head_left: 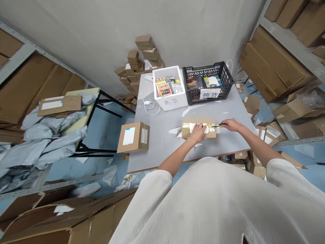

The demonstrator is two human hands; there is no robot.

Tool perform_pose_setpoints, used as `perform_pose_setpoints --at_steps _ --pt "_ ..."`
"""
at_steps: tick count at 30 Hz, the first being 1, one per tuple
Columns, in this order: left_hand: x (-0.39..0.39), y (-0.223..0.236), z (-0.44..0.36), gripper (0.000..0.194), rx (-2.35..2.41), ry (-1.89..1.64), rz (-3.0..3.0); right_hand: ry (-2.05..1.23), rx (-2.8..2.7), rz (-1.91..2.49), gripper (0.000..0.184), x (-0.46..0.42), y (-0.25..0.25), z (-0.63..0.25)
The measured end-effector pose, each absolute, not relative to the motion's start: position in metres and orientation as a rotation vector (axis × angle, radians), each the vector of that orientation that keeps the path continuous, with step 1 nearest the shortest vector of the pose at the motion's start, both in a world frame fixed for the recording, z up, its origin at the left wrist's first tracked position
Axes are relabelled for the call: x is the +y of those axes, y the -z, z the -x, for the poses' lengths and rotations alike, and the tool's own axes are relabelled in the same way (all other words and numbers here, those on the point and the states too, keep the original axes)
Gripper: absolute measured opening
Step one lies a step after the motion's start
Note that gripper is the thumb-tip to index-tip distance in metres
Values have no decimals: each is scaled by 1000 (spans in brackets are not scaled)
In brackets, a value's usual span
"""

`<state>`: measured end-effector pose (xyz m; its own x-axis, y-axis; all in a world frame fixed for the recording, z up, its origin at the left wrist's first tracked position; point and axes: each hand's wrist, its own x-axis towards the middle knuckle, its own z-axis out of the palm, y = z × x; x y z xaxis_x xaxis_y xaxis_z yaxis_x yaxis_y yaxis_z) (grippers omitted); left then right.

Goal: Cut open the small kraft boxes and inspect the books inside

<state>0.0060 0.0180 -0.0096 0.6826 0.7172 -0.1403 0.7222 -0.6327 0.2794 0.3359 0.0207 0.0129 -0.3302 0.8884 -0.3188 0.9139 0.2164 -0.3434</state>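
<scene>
A flat cardboard parcel sealed with glossy tape lies on the grey table in front of me. My left hand presses flat on its top, fingers stretched out. My right hand is closed round a small yellow and black cutter, whose tip rests at the parcel's right end.
A second cardboard box with a white label overhangs the table's left edge. At the back stand a white foam bin and a black plastic crate, both holding books. A charger cable lies nearby. Shelves of cartons flank both sides; grey mailer bags pile at left.
</scene>
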Motion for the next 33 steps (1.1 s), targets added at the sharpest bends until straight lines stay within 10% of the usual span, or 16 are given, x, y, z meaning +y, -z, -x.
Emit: perform_pose_setpoints --at_steps 8,23,33 --pt "20 11 -7 78 1161 64 -2562 1533 2113 -1766 48 10 -9 -345" --pt "24 8 -4 96 1141 -37 -2475 2008 1744 -2068 57 -41 6 -355" --pt "41 -5 -25 52 1291 -169 -2529 1766 2054 -2267 59 -45 -5 -344"
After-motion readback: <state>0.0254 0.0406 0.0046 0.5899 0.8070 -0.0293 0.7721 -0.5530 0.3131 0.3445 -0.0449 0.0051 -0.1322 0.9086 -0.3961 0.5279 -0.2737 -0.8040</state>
